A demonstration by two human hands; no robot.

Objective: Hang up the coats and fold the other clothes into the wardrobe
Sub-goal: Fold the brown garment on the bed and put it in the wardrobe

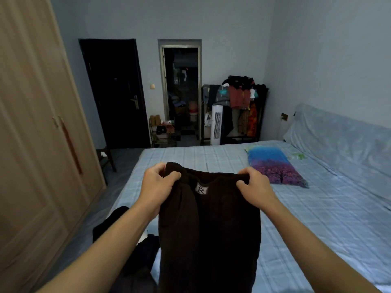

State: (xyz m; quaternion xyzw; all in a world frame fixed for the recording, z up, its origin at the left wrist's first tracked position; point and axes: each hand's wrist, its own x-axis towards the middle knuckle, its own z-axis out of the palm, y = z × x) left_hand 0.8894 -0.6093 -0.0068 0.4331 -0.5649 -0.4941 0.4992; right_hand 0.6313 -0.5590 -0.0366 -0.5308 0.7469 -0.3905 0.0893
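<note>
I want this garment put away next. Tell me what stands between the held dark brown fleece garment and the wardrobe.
Both the left hand and right hand grip the dark brown fleece garment over the blue checked bed. The beige wooden wardrobe stands to the left with its doors closed; they bar the way in.

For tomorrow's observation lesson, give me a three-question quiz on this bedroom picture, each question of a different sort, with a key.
1. True or false: the wardrobe doors are shut.
2. Multiple choice: the dark garment is held by A) the left hand alone, B) the right hand alone, C) both hands at its top edge.
3. Fill in: the colourful pillow lies on the ____.

Key
1. True: both doors sit closed, a red tassel hanging at the handles.
2. C: each hand grips one upper corner, and the garment hangs down over the bed.
3. Bed.
</note>
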